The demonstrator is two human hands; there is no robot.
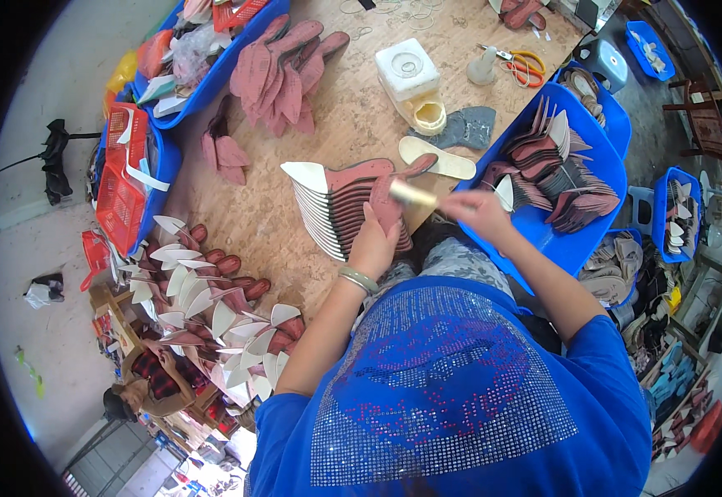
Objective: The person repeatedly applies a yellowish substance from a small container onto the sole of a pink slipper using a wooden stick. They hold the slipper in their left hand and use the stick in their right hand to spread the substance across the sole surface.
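My left hand (375, 243) is closed on a dark red shoe insole (387, 205), held over the near edge of the table. In my right hand (481, 214) is a short brush (413, 194), smeared by motion, its pale head against or just over the insole's face; I cannot tell which. Beside and under the held insole lies a fanned stack of insoles (352, 203), dark red with white pointed ends lined up at its left. A pale insole-shaped piece (452, 163) lies just beyond. Behind it are a cream-coated pot (427, 114) and a white block-shaped container (409, 69).
A blue bin (560, 244) of stacked insoles stands at my right. Loose red insoles (278, 79) lie at the far left, and many white-tipped ones (203, 290) crowd the left edge. Orange-handled scissors (526, 68) rest far right. Another person (158, 385) sits at lower left.
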